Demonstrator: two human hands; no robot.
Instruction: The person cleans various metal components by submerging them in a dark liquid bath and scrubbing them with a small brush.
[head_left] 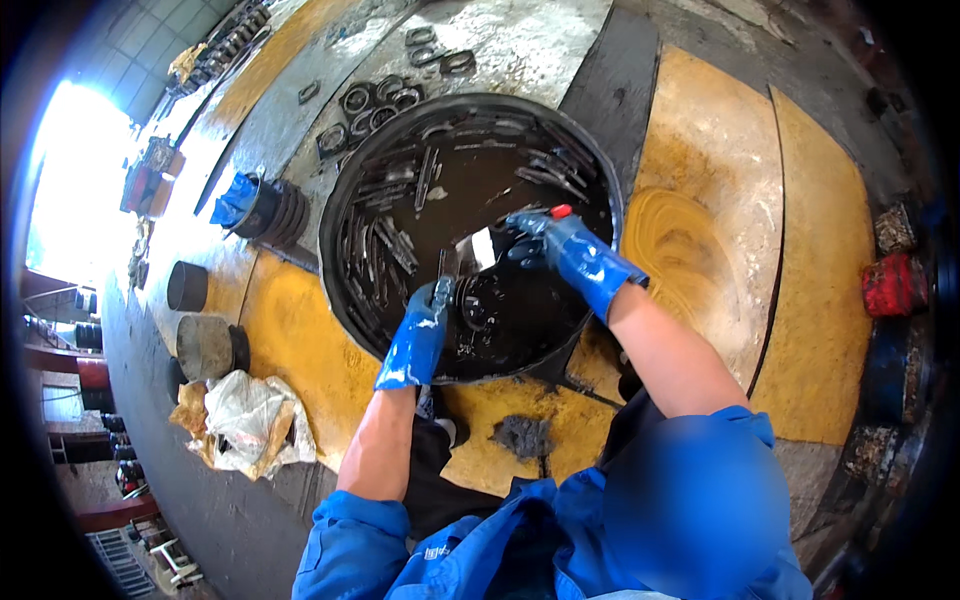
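Note:
Both my hands wear wet blue rubber gloves and work over a wide round tub point(330, 225) of dark liquid. My left hand point(428, 312) closes on the edge of a dark, wet round metal part point(482, 303) low in the tub. My right hand point(550, 238) is curled around a tool with a red handle end point(560, 211) poking out above the glove. A bright flat piece point(477, 250) shines between my hands; whether it belongs to that tool, I cannot tell. Long dark metal strips point(395, 245) lie along the tub's left side, and more strips point(556, 172) at its far right.
Several dark ring-shaped parts point(380, 100) sit beyond the tub. Left of it stand a ribbed cylinder point(285, 215) with blue gloves on top and a grey can point(205, 347). A crumpled plastic bag point(250, 420) lies nearer. Yellow boards point(700, 130) cover the floor; a grey rag point(522, 435) lies near my legs.

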